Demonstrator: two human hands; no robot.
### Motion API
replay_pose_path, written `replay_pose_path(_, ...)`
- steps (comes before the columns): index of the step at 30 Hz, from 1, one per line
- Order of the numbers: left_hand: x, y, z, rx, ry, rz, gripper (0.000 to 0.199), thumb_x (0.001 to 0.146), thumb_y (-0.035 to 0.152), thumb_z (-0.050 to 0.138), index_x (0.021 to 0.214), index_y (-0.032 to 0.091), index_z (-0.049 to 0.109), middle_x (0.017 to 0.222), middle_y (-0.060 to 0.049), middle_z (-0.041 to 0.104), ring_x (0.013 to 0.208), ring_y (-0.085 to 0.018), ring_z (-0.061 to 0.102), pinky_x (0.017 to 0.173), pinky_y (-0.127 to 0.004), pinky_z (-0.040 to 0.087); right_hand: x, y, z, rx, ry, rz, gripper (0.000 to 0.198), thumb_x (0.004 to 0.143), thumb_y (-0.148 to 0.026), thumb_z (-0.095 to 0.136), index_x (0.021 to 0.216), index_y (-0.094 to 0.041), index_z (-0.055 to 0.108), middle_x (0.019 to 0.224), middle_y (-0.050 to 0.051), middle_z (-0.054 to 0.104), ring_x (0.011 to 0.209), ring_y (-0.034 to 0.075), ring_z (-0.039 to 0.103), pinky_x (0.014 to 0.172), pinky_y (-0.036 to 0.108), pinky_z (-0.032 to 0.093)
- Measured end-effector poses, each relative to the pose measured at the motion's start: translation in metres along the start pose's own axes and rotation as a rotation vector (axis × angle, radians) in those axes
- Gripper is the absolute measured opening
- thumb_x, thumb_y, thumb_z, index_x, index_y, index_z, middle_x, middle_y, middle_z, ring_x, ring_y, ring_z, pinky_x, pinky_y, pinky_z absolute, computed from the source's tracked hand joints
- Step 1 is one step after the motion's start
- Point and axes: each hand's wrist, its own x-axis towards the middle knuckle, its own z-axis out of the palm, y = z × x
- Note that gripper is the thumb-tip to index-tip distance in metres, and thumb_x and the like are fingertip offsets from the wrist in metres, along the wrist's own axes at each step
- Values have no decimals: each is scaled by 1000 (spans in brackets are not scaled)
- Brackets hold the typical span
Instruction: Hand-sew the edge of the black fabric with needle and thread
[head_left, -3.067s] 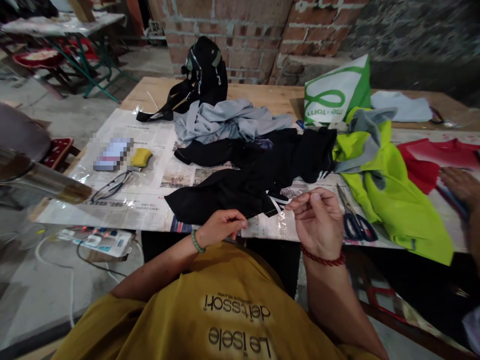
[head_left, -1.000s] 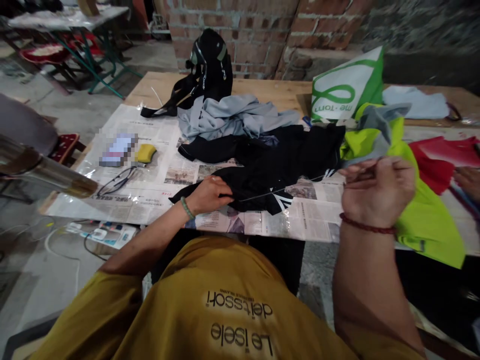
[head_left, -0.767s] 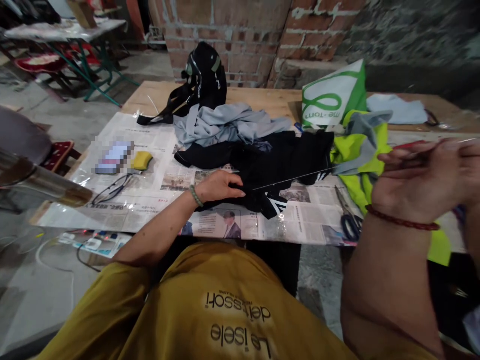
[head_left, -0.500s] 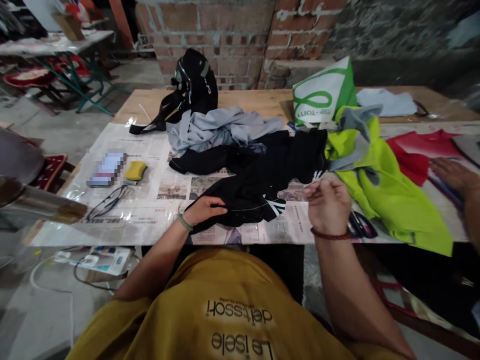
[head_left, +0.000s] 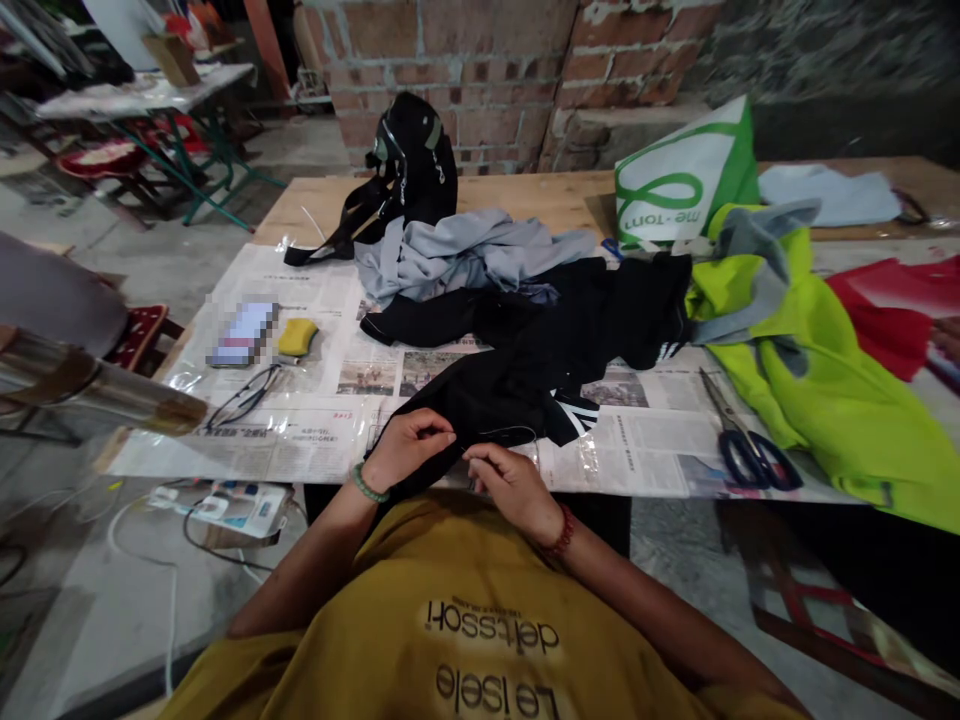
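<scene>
A black garment (head_left: 491,385) with white stripes at one cuff lies bunched on the newspaper in front of me. My left hand (head_left: 412,445) pinches its near edge, thumb and fingers closed on the cloth. Close to its right, my right hand (head_left: 514,488) has its fingertips pinched together at the same edge. A thin pale thread (head_left: 517,430) curves in a slack loop over the black cloth just above the right fingers. Any needle is too small to make out. Dark-handled scissors (head_left: 754,455) lie partly open at right.
Newspaper under clear plastic (head_left: 300,440) covers the table. Left are a phone (head_left: 244,333), yellow sponge (head_left: 298,337), glasses (head_left: 244,398) and a cylindrical bottle (head_left: 150,393). Behind lie grey cloth (head_left: 480,250), a black bag (head_left: 416,160) and a green-white bag (head_left: 686,185); lime clothing (head_left: 847,400) is right.
My right hand has come left and down, from beside the lime clothing to beside my left hand. The thread, stretched before, now hangs in a loop. The view has shifted; another person's hand has mostly left it.
</scene>
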Motion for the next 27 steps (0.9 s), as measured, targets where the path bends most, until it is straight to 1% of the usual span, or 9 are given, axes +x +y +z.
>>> replay_pose_path(3,-4,1,4,11,13,18,14,75,28,59,74,16,65,68,0,60,60,-9,51,56,-20,41,0,8,2,13,-10,64,20,84,-29,44,90,-21,62,62,-3,59,46,7,52,47,18,42)
replay_pose_path(5,-5,2,6,-19,16,-3,14,75,29,59,74,17,65,69,1,62,61,-9,52,57,-20,42,0,11,1,31,0,98,23,85,-33,43,93,-21,60,59,-4,57,41,7,48,43,18,39)
replay_pose_path(8,-5,5,8,-48,20,-48,14,73,29,59,73,16,64,69,1,62,61,-9,54,56,-19,44,0,12,1,13,16,107,23,85,-36,43,92,-21,59,53,-5,53,39,7,45,41,18,37)
replay_pose_path(10,-5,7,9,-39,21,-46,14,73,29,60,73,16,65,69,1,62,60,-8,53,55,-19,43,0,11,1,-8,27,101,22,85,-35,44,90,-21,59,51,-5,51,41,7,45,42,18,37)
replay_pose_path(15,-7,10,13,63,14,39,15,71,29,65,80,17,68,68,0,59,55,-7,46,50,-18,37,1,11,1,24,55,99,20,85,-33,42,88,-21,57,50,-6,49,43,8,45,44,18,37)
replay_pose_path(19,-8,6,15,120,74,105,12,75,27,62,78,18,70,67,0,58,57,-8,48,53,-19,37,0,12,1,57,52,85,19,85,-32,42,87,-20,57,53,-5,50,43,8,45,44,18,37)
replay_pose_path(23,-8,2,17,139,131,112,12,76,27,62,78,19,70,67,0,59,57,-8,48,51,-19,36,-2,14,1,73,43,82,20,85,-32,42,85,-20,57,54,-5,51,44,7,45,43,18,36)
replay_pose_path(27,-10,5,18,152,121,130,10,77,25,61,78,19,69,67,0,59,57,-8,50,52,-19,38,-2,11,2,66,37,82,19,85,-32,42,81,-20,56,53,-5,50,44,7,44,43,18,36)
